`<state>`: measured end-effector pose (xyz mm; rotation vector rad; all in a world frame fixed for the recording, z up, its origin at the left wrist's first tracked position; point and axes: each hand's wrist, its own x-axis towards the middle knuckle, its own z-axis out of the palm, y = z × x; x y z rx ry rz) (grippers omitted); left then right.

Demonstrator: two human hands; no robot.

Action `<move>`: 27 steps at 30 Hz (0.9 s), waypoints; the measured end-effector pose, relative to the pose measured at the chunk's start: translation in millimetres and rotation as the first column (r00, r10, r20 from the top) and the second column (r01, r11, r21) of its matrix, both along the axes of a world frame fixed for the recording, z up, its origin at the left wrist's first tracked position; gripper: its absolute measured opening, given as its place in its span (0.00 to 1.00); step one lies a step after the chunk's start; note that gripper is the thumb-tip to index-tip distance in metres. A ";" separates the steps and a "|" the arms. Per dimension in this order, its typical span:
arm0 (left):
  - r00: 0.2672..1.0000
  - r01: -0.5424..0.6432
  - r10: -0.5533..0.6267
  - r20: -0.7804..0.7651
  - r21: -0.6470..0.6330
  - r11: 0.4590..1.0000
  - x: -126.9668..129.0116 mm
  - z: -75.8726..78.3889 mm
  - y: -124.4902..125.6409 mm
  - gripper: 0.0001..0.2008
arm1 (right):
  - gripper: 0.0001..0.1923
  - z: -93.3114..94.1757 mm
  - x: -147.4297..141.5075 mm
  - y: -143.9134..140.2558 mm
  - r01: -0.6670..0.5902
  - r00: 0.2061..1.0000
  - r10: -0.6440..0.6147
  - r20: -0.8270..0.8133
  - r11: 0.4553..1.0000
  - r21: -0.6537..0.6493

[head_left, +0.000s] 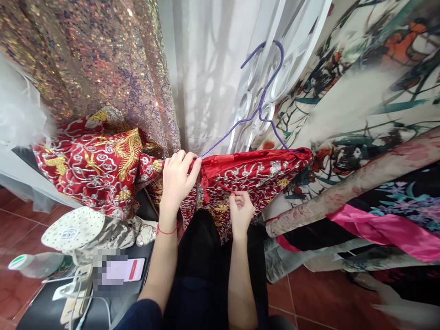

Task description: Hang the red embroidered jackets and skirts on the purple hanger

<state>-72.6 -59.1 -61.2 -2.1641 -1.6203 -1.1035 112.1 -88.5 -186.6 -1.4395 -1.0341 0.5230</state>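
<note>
A red embroidered garment point(247, 173) with silver and gold patterns hangs over my lap on a purple wire hanger point(263, 98). My left hand point(179, 176) is closed on the garment's upper left edge, beside the hanger's left arm. Lower and to the right, my right hand point(241, 206) pinches a thin red cord point(223, 185) that runs across the front of the garment. A red knotted tie end point(205, 188) dangles between my hands. The hanger's lower ends are hidden inside the red waistband.
Left, a matching red embroidered piece point(92, 169) lies bunched above a patterned cap point(74, 228). A phone point(120, 270), cables and a bottle point(37, 265) rest on or near a black seat point(41, 305). Sequined fabric point(103, 55) and floral fabric point(371, 78) hang around.
</note>
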 end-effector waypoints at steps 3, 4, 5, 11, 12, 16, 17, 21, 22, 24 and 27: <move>1.000 -0.006 0.006 0.001 0.019 1.000 1.3 -1.4 0.5 0.18 | 0.11 -20.1 26.1 -3.2 0.155 0.988 -0.154 0.024 0.985 -0.081; 1.000 -0.005 0.005 0.000 0.022 1.000 1.6 -1.8 0.4 0.18 | 0.11 -26.5 33.4 -4.5 0.202 0.979 -0.199 0.035 0.974 -0.106; 1.000 -0.003 0.003 0.000 0.024 1.000 1.9 -2.2 0.1 0.18 | 0.12 -32.3 39.7 -5.8 0.236 0.972 -0.233 0.042 0.964 -0.124; 1.000 0.011 -0.011 -0.012 0.007 1.000 0.5 -2.7 -2.5 0.15 | 0.15 -44.2 43.9 -7.0 0.212 0.977 -0.213 0.012 0.968 -0.132; 1.000 0.011 -0.012 -0.017 0.000 1.000 0.1 -2.4 -3.2 0.14 | 0.17 -40.3 38.7 -6.8 0.188 0.982 -0.189 0.003 0.975 -0.120; 0.999 0.015 -0.016 -0.032 -0.034 0.999 -0.8 -0.8 -5.7 0.12 | 0.22 -5.9 5.1 -11.0 0.048 0.993 -0.046 -0.107 0.999 0.012; 0.999 0.015 -0.017 -0.038 -0.040 0.999 -0.9 -0.6 -6.0 0.12 | 0.19 6.4 -5.2 -13.0 -0.011 0.988 0.019 -0.151 0.998 0.054; 0.997 -0.011 0.008 -0.070 -0.041 0.999 -1.7 -0.4 -5.8 0.15 | 0.14 57.4 -44.9 -16.6 -0.325 0.876 0.374 -0.303 0.924 0.201; 0.997 -0.015 0.012 -0.077 -0.043 0.999 -2.2 -0.1 -5.9 0.16 | 0.13 68.3 -52.6 -15.4 -0.384 0.829 0.444 -0.339 0.894 0.232; 0.997 -0.004 0.000 -0.082 -0.053 0.999 -3.8 1.1 -6.4 0.16 | 0.13 85.8 -63.9 -11.3 -0.445 0.742 0.525 -0.417 0.851 0.279; 0.996 0.049 -0.054 -0.072 -0.068 0.996 -6.7 3.0 -8.2 0.16 | 0.14 100.8 -70.4 -4.8 -0.455 0.627 0.548 -0.553 0.834 0.312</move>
